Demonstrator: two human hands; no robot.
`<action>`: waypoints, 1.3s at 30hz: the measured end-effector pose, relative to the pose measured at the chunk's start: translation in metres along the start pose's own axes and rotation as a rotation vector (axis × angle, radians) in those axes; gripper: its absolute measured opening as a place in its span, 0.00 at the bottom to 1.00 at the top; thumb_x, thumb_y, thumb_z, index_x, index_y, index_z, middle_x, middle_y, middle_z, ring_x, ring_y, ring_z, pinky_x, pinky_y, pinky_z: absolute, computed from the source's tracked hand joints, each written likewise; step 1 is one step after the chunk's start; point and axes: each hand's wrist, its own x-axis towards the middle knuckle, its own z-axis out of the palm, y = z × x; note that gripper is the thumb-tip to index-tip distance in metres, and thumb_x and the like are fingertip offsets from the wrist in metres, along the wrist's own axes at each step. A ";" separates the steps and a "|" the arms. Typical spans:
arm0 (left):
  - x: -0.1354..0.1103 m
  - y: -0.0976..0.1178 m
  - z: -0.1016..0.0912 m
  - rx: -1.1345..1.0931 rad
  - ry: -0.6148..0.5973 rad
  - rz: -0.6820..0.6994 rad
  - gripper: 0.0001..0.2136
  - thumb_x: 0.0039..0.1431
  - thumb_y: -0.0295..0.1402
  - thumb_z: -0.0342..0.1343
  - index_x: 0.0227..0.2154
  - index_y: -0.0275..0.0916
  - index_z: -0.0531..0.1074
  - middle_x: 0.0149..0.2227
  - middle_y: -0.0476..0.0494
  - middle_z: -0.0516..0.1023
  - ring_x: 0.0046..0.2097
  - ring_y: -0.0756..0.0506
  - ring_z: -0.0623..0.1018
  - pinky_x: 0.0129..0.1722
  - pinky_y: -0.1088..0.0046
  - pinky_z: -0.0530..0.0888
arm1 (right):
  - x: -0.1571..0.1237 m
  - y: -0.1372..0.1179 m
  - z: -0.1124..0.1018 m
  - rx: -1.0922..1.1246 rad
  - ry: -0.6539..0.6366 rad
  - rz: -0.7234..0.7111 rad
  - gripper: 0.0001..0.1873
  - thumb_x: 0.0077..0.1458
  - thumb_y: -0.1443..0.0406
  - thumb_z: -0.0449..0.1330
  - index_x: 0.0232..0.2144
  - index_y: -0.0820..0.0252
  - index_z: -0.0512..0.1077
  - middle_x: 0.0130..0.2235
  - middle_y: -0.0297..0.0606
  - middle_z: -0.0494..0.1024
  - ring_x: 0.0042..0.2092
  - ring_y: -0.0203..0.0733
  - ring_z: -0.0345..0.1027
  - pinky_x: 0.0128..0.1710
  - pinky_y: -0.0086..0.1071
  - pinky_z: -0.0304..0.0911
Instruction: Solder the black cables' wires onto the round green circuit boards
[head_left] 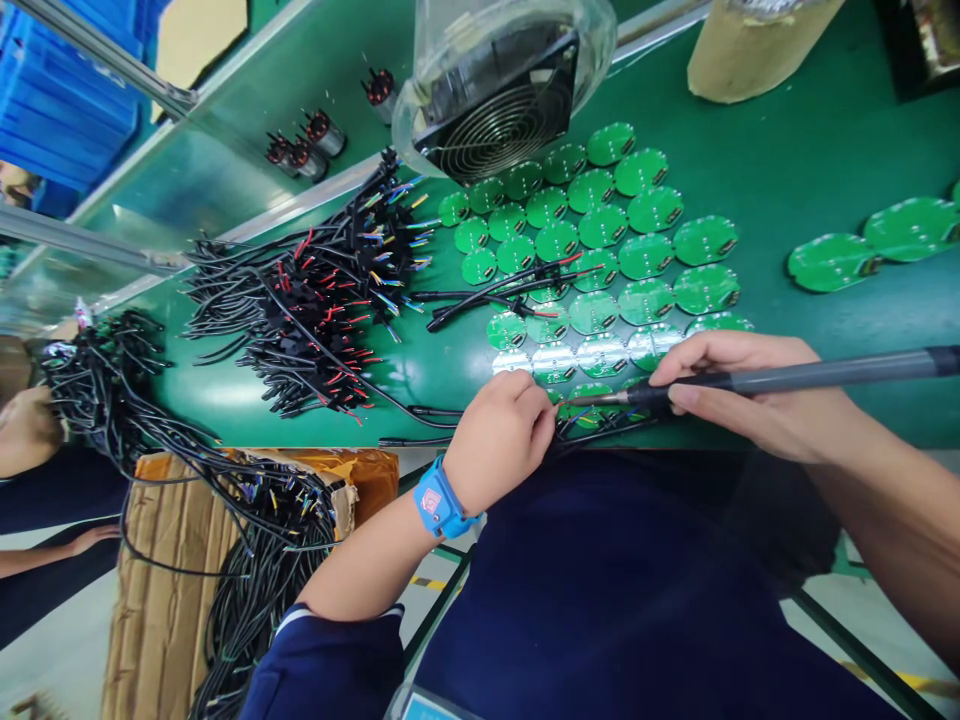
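My right hand (739,390) grips a grey soldering iron (795,378) like a pen, its tip touching a round green circuit board (592,400) at the near edge of the green bench. My left hand (499,430) is closed, pinching a thin black cable with coloured wire ends (592,425) against that board. A blue wrist strap (439,500) circles my left wrist. Several more round green boards (600,230) lie in rows just beyond my hands.
A heap of black cables with red and coloured ends (315,300) lies to the left. A fan in a clear hood (499,100) stands at the back. More cables spill over a cardboard box (165,580) at lower left. Two boards (870,245) lie far right.
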 end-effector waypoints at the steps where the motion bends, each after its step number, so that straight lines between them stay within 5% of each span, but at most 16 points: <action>1: 0.001 0.000 -0.001 0.002 -0.011 -0.002 0.08 0.61 0.28 0.47 0.27 0.35 0.69 0.29 0.43 0.67 0.34 0.46 0.68 0.35 0.68 0.68 | 0.000 0.001 0.000 0.006 -0.007 0.001 0.09 0.50 0.59 0.60 0.31 0.59 0.73 0.25 0.34 0.74 0.24 0.34 0.67 0.23 0.27 0.60; 5: 0.002 0.001 -0.003 0.013 -0.048 -0.014 0.09 0.61 0.28 0.47 0.27 0.35 0.69 0.30 0.43 0.67 0.34 0.46 0.68 0.36 0.68 0.69 | -0.004 0.008 0.000 0.154 0.033 0.018 0.07 0.51 0.61 0.60 0.32 0.58 0.72 0.24 0.33 0.73 0.24 0.33 0.66 0.23 0.26 0.59; 13: 0.005 0.003 -0.007 0.053 -0.122 -0.024 0.08 0.61 0.28 0.47 0.28 0.35 0.69 0.30 0.43 0.67 0.35 0.45 0.69 0.36 0.68 0.69 | -0.032 0.006 0.001 0.306 0.460 -0.003 0.06 0.46 0.65 0.64 0.30 0.54 0.71 0.30 0.36 0.71 0.30 0.39 0.65 0.30 0.35 0.59; 19: 0.012 0.002 -0.013 0.121 -0.163 0.035 0.09 0.61 0.30 0.49 0.27 0.35 0.70 0.28 0.43 0.67 0.34 0.45 0.69 0.35 0.67 0.68 | -0.036 0.009 0.005 0.403 0.480 -0.001 0.09 0.45 0.70 0.64 0.31 0.56 0.70 0.32 0.35 0.69 0.32 0.39 0.70 0.34 0.36 0.69; 24: 0.040 -0.027 -0.027 0.128 0.129 0.235 0.08 0.60 0.36 0.52 0.35 0.39 0.73 0.33 0.44 0.71 0.39 0.45 0.69 0.43 0.65 0.67 | -0.032 0.012 0.006 0.539 0.511 -0.013 0.08 0.46 0.69 0.64 0.30 0.58 0.70 0.30 0.32 0.68 0.25 0.33 0.64 0.35 0.43 0.75; 29: 0.085 -0.059 -0.037 0.176 0.335 0.129 0.08 0.60 0.34 0.53 0.38 0.40 0.75 0.36 0.43 0.72 0.41 0.44 0.70 0.45 0.64 0.66 | -0.030 0.015 0.007 0.582 0.506 0.021 0.08 0.46 0.68 0.65 0.30 0.59 0.69 0.28 0.30 0.68 0.24 0.32 0.63 0.36 0.51 0.75; 39: 0.158 -0.047 -0.031 0.151 -0.081 -0.079 0.06 0.53 0.31 0.59 0.24 0.36 0.76 0.26 0.46 0.73 0.30 0.48 0.71 0.35 0.69 0.66 | -0.030 0.021 0.006 0.584 0.488 0.033 0.08 0.48 0.67 0.65 0.31 0.58 0.69 0.29 0.30 0.67 0.24 0.30 0.62 0.36 0.49 0.76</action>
